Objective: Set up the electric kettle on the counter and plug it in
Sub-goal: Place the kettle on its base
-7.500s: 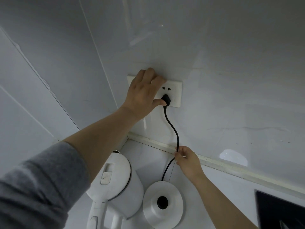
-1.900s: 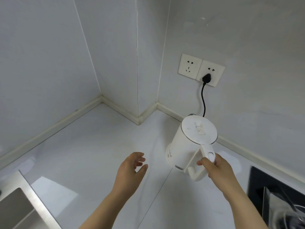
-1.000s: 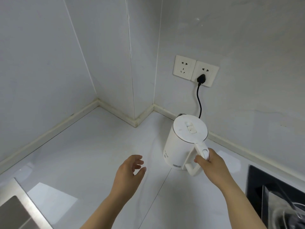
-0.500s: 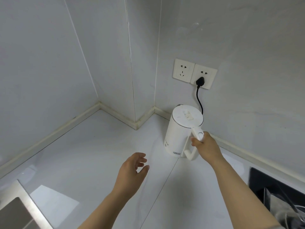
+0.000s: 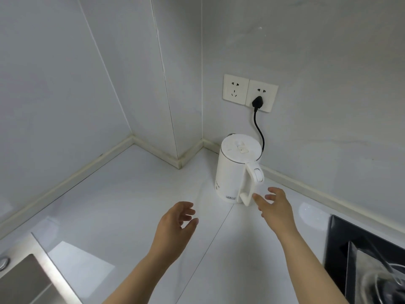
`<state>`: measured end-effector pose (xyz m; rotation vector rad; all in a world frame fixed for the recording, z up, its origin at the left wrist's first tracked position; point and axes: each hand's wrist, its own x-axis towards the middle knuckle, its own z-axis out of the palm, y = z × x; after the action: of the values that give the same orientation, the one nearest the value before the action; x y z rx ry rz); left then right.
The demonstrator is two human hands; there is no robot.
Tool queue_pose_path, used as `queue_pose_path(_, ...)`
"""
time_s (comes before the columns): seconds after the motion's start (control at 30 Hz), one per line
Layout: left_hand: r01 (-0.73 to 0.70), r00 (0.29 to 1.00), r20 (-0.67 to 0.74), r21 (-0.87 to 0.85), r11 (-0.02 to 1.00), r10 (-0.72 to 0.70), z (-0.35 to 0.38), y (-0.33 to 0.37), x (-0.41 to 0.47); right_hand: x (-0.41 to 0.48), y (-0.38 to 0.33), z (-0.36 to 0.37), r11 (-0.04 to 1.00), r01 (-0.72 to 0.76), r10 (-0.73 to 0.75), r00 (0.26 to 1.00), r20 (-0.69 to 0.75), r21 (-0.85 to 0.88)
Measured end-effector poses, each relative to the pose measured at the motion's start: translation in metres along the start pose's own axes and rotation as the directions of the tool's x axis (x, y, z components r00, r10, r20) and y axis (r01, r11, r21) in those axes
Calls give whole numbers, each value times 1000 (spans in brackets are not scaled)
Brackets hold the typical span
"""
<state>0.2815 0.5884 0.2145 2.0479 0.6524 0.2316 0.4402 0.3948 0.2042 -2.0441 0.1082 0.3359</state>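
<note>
The white electric kettle [image 5: 235,170] stands upright on the white counter [image 5: 122,200] near the back wall, lid closed, handle facing me. Its base is hidden under it. A black plug [image 5: 256,102] sits in the right-hand wall socket [image 5: 262,98], and its black cord [image 5: 259,130] drops behind the kettle. My right hand [image 5: 275,208] hovers open just to the right of the handle's lower end, fingers spread, apart from it or barely brushing it. My left hand [image 5: 175,224] is open above the counter, left of and nearer than the kettle, holding nothing.
A second, unused socket [image 5: 235,89] is left of the plugged one. A steel sink edge [image 5: 28,275] fills the lower left corner. A black stove top with a pan [image 5: 370,266] lies at the lower right. A wall column juts out at the corner left of the kettle.
My right hand has let go of the kettle handle and drawn back, fingers spread. The kettle, earlier carried tilted, now stands upright under the socket. My left hand has barely moved.
</note>
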Motion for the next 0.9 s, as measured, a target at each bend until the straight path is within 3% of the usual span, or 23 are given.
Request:
queue_pose_path(0.4,-31,997,69,-45,998,34,-17,0,-51,-90,21,-12,998,-18,19,999,-26,57)
queue_pose_path(0.63,-67,989,125,-104,992,80,-73,-33,-105,-191,30,12,994,-18,27,996,-88,107)
queue_pose_path(0.9,8,972,232,-231,973,47,-105,-80,-188,-313,58,32,995,-85,93,985,-145,58)
